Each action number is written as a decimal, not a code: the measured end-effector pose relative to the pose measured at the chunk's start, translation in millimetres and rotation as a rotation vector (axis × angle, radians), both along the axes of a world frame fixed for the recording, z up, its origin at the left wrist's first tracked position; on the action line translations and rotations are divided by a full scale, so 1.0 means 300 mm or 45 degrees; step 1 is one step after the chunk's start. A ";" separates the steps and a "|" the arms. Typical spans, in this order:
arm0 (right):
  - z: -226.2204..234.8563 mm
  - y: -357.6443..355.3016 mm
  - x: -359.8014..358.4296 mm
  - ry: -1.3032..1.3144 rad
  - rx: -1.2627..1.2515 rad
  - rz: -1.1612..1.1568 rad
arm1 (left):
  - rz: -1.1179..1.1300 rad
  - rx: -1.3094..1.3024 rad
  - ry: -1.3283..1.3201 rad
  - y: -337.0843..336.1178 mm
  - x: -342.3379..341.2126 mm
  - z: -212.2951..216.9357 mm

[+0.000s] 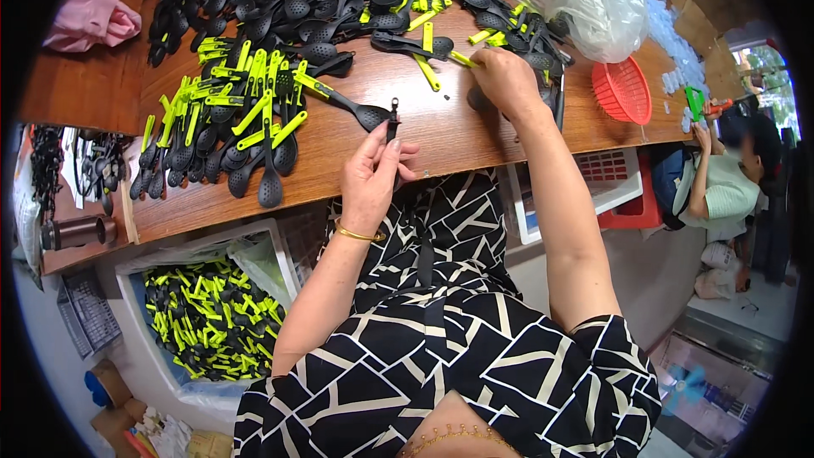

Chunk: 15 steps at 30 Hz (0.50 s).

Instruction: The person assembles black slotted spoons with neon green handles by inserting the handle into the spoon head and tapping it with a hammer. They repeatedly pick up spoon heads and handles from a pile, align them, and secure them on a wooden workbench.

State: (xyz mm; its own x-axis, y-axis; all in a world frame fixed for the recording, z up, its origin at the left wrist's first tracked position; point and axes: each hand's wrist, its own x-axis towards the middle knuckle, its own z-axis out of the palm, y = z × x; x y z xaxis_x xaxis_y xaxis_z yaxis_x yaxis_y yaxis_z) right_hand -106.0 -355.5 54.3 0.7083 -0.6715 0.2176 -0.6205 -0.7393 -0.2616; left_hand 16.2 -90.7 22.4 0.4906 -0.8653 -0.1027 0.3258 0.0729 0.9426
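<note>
My left hand point(371, 176) is closed in a pinch on a small, narrow black part point(393, 116) standing upright with a hole at its tip. Its lower end is hidden by my fingers. Farther right, my right hand point(509, 85) reaches over the table with its fingers closed on the end of a lime-green handle piece point(463, 59). Between the hands, a black spoon with a green-edged handle point(346, 104) lies on the wood. More lime-green handle pieces point(426, 73) rest near my right fingertips, beside a tiny black bit point(447, 97).
Black spoons and slotted spoons point(297, 7) are heaped at the back; green-handled ones point(246, 119) pile up on the left. A red basket point(623, 92) and clear plastic bag point(602, 8) stand right. Below, a white bin point(288, 256) holds many green-and-black pieces. Another person point(721, 174) works far right.
</note>
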 end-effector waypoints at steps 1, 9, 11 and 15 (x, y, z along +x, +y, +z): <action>0.008 0.022 0.010 -0.137 0.078 0.045 | 0.008 0.010 0.002 0.009 0.005 -0.006; 0.026 0.387 0.043 -1.074 1.706 0.273 | -0.071 0.027 0.025 0.023 0.007 0.032; 0.033 0.393 0.050 -1.163 1.800 0.139 | -0.113 0.020 0.012 0.034 0.007 0.022; 0.021 0.393 0.043 -1.000 1.869 0.261 | -0.120 0.002 0.073 0.049 -0.010 0.021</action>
